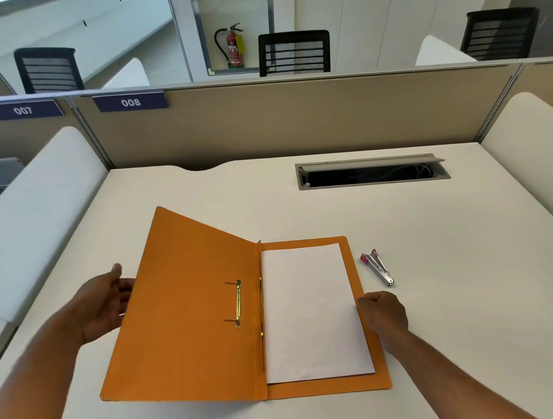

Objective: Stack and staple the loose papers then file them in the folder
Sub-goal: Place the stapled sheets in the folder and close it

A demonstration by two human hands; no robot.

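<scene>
An orange card folder lies open near the front edge of a smooth, matte white tabletop. Its back cover lies flat on the surface; its front cover is raised at an angle to the left, hinged along a straight central spine crease. A brass-coloured metal fastener strip with two thin prongs is fixed to the inner face of the raised cover, and a second thin brass strip runs along the spine. A rectangular stack of plain white papers rests flat inside the folder on the back cover, its left edge against the spine and an orange margin visible along the top, right and bottom. The left hand is behind the outer edge of the raised cover, palm toward the card, thumb up; its fingers are hidden by the cover, so the exact grip cannot be determined. The right hand has its fingers curled and rests at the right edge of the papers and back cover; whether it pinches the sheets cannot be determined. A small chrome stapler with a pink end lies on the tabletop just beside the folder's upper right corner, apart from it. Farther back, a grey rectangular cable port is recessed into the tabletop, its lid ajar.
</scene>
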